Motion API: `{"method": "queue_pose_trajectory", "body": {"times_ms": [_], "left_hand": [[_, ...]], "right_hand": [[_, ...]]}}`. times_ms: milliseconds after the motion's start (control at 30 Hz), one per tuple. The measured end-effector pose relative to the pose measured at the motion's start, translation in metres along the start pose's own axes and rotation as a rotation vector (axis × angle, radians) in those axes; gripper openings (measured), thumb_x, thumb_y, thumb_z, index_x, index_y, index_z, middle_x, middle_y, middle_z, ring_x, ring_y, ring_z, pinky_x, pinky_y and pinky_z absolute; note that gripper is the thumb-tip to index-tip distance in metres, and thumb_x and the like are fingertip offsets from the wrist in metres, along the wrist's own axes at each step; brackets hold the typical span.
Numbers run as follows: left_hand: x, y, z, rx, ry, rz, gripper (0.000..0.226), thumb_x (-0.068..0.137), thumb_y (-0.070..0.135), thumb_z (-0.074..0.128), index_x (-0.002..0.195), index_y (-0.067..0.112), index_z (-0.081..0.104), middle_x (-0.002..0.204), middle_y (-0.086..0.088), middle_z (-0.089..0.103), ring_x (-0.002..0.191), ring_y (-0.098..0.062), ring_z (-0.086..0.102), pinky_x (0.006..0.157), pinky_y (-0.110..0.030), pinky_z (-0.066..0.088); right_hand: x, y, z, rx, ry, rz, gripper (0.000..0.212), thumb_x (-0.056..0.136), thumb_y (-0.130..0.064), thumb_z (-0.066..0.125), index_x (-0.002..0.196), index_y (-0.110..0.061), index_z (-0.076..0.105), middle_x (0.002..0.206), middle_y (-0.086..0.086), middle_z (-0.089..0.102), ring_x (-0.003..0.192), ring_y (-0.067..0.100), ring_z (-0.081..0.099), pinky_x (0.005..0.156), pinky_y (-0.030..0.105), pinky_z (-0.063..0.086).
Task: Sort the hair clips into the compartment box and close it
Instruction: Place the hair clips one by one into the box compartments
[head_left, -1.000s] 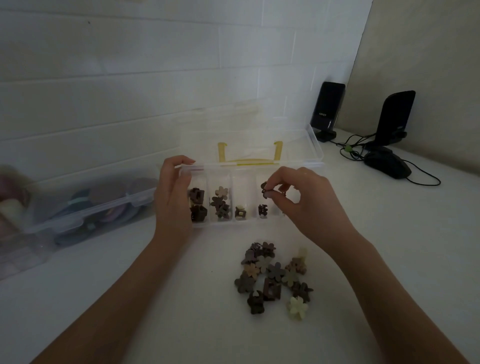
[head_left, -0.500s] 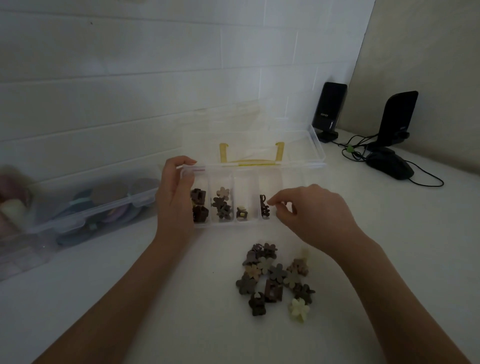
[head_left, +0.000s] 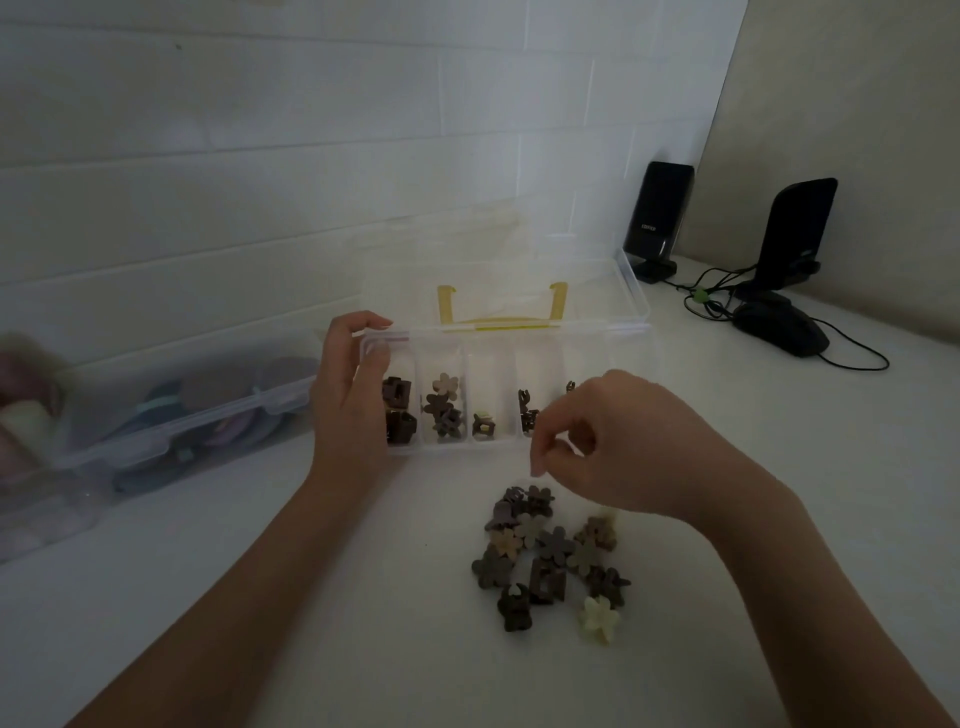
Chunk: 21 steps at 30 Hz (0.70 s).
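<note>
Left hand (head_left: 349, 400) grips left end of clear plastic compartment box (head_left: 498, 448); right hand (head_left: 621, 449) hovers above pile of brown flower-shaped hair clips (head_left: 553, 556), fingers loosely curled, apparently empty.

The right hand (head_left: 623, 447) hides the compartment box's (head_left: 447, 338) right end.

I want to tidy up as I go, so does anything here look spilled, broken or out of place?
Nothing looks damaged or spilled. The loose pile of hair clips on the table is just the unsorted lot. The compartment box sits flat, lid open, clips lying within their dividers, left hand gripping its end.
</note>
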<state>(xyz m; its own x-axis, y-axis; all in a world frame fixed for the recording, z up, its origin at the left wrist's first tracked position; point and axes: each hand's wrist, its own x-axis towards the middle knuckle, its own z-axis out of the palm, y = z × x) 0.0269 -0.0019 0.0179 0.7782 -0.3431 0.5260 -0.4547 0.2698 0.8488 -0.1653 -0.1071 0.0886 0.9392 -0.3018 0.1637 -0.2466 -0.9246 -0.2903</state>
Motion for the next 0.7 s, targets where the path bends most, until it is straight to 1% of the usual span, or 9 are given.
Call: {"method": "queue_pose_trajectory", "body": {"times_ms": [67, 167, 267, 300, 367, 467, 533, 633, 700], "left_hand": [[0.0, -0.001, 0.0, 0.001, 0.004, -0.007, 0.018, 0.087, 0.014, 0.045, 0.098, 0.024, 0.054, 0.093, 0.019, 0.056, 0.088, -0.017, 0.054, 0.085, -0.066, 0.045], [0.001, -0.001, -0.001, 0.01, 0.005, -0.008, 0.02, 0.086, 0.013, 0.046, 0.097, 0.027, 0.054, 0.093, 0.017, 0.056, 0.089, -0.02, 0.054, 0.084, -0.067, 0.044], [0.001, 0.0, 0.0, 0.002, 0.009, -0.014, 0.019, 0.087, 0.014, 0.046, 0.096, 0.028, 0.054, 0.093, 0.017, 0.056, 0.087, -0.022, 0.054, 0.084, -0.067, 0.044], [0.0, 0.0, 0.0, 0.0, 0.01, -0.011, 0.019, 0.087, 0.014, 0.046, 0.096, 0.028, 0.054, 0.093, 0.018, 0.056, 0.087, -0.021, 0.054, 0.084, -0.067, 0.045], [0.0, 0.002, 0.001, 0.002, 0.006, -0.003, 0.018, 0.087, 0.014, 0.045, 0.096, 0.026, 0.054, 0.092, 0.02, 0.056, 0.088, -0.017, 0.054, 0.084, -0.065, 0.046], [0.001, 0.002, 0.001, -0.01, -0.005, -0.013, 0.019, 0.084, 0.013, 0.043, 0.096, 0.023, 0.054, 0.09, 0.021, 0.055, 0.084, -0.009, 0.053, 0.08, -0.053, 0.048], [0.003, 0.002, 0.0, -0.009, -0.014, 0.006, 0.024, 0.081, 0.01, 0.04, 0.096, 0.022, 0.054, 0.093, 0.017, 0.056, 0.087, -0.005, 0.053, 0.081, -0.042, 0.046], [0.002, 0.004, 0.0, 0.018, -0.035, 0.057, 0.027, 0.079, 0.003, 0.036, 0.1, 0.01, 0.053, 0.097, 0.008, 0.056, 0.091, -0.002, 0.054, 0.08, -0.022, 0.044], [-0.001, 0.006, 0.002, 0.004, -0.036, 0.046, 0.028, 0.078, 0.003, 0.037, 0.099, 0.012, 0.053, 0.095, 0.01, 0.056, 0.089, -0.002, 0.054, 0.077, -0.022, 0.045]], "right_hand": [[-0.003, -0.004, 0.002, -0.076, -0.047, -0.022, 0.018, 0.083, -0.028, 0.057, 0.091, -0.036, 0.071, 0.047, -0.021, 0.045, 0.053, -0.002, 0.047, 0.05, 0.013, 0.028], [-0.003, -0.007, 0.008, -0.122, -0.13, -0.01, 0.025, 0.086, -0.035, 0.056, 0.108, -0.043, 0.065, 0.061, -0.025, 0.031, 0.062, -0.003, 0.038, 0.057, 0.01, 0.026], [-0.001, -0.005, 0.009, -0.132, -0.159, 0.025, 0.025, 0.086, -0.039, 0.056, 0.11, -0.043, 0.064, 0.062, -0.024, 0.032, 0.06, -0.004, 0.035, 0.06, 0.02, 0.033], [-0.001, -0.004, 0.009, -0.139, -0.164, 0.032, 0.024, 0.086, -0.041, 0.057, 0.108, -0.042, 0.065, 0.062, -0.023, 0.034, 0.06, -0.004, 0.036, 0.062, 0.021, 0.034], [-0.001, -0.002, 0.01, -0.151, -0.18, 0.031, 0.022, 0.084, -0.044, 0.058, 0.105, -0.041, 0.065, 0.063, -0.02, 0.041, 0.06, -0.003, 0.039, 0.06, 0.021, 0.035], [0.0, -0.004, 0.013, -0.172, -0.198, 0.01, 0.019, 0.085, -0.043, 0.058, 0.101, -0.036, 0.062, 0.067, -0.015, 0.047, 0.068, 0.004, 0.047, 0.061, 0.024, 0.036], [0.002, -0.006, 0.015, -0.143, -0.175, -0.013, 0.018, 0.084, -0.045, 0.059, 0.099, -0.034, 0.059, 0.068, -0.013, 0.049, 0.068, 0.005, 0.05, 0.061, 0.024, 0.038], [0.005, -0.007, 0.015, -0.007, -0.079, -0.03, 0.02, 0.082, -0.047, 0.063, 0.095, -0.032, 0.059, 0.071, -0.014, 0.054, 0.065, 0.001, 0.05, 0.06, 0.021, 0.043], [0.008, -0.006, 0.018, 0.081, 0.034, -0.058, 0.021, 0.081, -0.045, 0.066, 0.094, -0.03, 0.06, 0.081, -0.016, 0.056, 0.073, 0.002, 0.05, 0.065, 0.021, 0.045]]}}
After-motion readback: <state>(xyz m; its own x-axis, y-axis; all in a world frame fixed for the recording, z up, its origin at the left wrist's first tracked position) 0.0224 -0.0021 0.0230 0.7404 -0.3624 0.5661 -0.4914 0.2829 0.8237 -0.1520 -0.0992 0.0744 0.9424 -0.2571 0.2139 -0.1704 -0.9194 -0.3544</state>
